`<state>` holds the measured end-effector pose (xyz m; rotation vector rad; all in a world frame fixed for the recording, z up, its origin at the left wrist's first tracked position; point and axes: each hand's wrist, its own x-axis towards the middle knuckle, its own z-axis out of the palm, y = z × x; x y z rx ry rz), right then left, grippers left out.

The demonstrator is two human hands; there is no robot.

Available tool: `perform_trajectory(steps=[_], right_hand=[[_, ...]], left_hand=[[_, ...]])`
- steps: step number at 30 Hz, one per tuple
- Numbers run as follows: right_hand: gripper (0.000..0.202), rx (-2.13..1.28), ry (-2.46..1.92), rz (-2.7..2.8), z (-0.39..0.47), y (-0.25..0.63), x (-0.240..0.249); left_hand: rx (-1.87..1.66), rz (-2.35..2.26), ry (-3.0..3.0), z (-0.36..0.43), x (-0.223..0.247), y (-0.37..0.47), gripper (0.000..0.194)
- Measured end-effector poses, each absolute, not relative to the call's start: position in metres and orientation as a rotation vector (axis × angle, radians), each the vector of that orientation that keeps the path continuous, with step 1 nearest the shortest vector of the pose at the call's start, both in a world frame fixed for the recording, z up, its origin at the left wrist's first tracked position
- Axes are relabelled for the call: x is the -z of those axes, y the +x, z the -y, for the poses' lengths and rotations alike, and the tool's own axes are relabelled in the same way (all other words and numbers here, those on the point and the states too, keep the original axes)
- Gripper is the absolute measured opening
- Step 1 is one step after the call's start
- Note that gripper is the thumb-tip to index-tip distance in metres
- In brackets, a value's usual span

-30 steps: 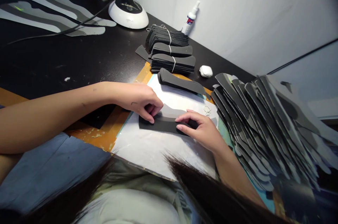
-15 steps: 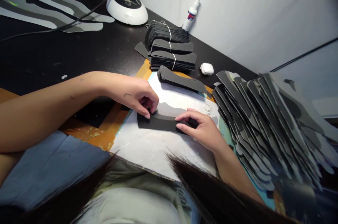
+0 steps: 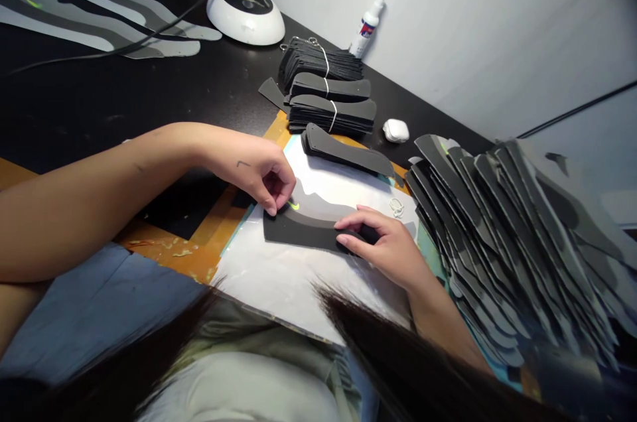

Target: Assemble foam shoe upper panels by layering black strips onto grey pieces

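A curved black foam-like strip lies along the near edge of a grey two-tone piece that bears a yellow-green tick mark. Both rest on a white sheet. My left hand has its fingers curled, with thumb and index finger pinching the strip's upper left corner. Across the right part of the strip lies my right hand, its thumb and fingers apart and touching the surface. The right end of the pieces is partly hidden under that hand.
A loose stack of black strips sits just behind the sheet, with banded bundles farther back. Many layered grey pieces fan out at right. Also here are a white case, a bottle, a lamp base and string.
My left hand has shifted slightly left and up along the strip's end, uncovering the yellow-green mark. My right hand stays in place on the strip. The whole view has shifted a little.
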<state>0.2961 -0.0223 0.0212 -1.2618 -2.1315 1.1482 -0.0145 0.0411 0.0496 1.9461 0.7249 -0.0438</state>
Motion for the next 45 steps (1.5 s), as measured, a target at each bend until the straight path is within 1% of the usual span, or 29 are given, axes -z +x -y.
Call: perform_trajectory(steps=[12, 20, 31, 38, 45], right_hand=[[0.009, -1.145, -1.261, 2.148, 0.0219, 0.297, -0.0203], [0.009, -1.134, -1.254, 2.156, 0.0218, 0.2982, -0.0189], [0.008, -1.136, -1.227, 2.172, 0.021, 0.2989, -0.0189], [0.019, -1.16, -1.266, 2.19, 0.0224, 0.2994, -0.025], [0.014, -1.156, -1.259, 2.176, 0.021, 0.2997, -0.0207]], left_hand=[[0.144, -0.774, 2.006, -0.0381, -0.0556, -0.0102, 0.005], [0.133, -0.78, 2.038, -0.0369, -0.0542, -0.0096, 0.002], [0.126, -0.769, 2.021, -0.0375, -0.0522, -0.0101, 0.006], [0.127, -0.78, 2.023, -0.0374, -0.0514, -0.0102, 0.006], [0.136, -0.787, 2.008, -0.0377, -0.0515, -0.0101, 0.007]])
